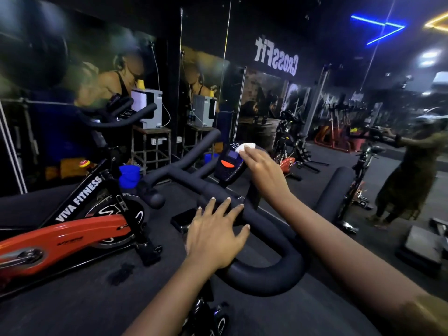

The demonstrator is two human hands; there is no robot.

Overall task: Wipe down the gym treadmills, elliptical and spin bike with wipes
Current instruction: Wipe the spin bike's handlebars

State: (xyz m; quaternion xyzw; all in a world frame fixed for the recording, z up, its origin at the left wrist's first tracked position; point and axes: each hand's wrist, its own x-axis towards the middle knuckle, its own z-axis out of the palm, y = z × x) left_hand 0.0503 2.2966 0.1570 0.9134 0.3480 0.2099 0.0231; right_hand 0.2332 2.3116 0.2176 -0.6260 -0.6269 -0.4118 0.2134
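At centre frame a small crumpled white wipe (pixel 246 147) sits against the top edge of the spin bike's black plastic console (pixel 229 163), an oval panel with a small blue-grey screen and an orange button. The right hand (pixel 263 170) reaches up from the lower right, wrist bent, its fingertips gripping the wipe and pressing it to the console. Below it, the left hand (pixel 215 236) lies released, fingers straight and spread, palm down on the matte black foam-padded handlebar (pixel 274 229), a thick tube that curves round in a loop towards the bottom of the frame. At the left stands a second spin bike with a glossy orange and black frame (pixel 65 236), lettered VIVA FITNESS. A person in dark clothes (pixel 409 175) stands at the right edge.
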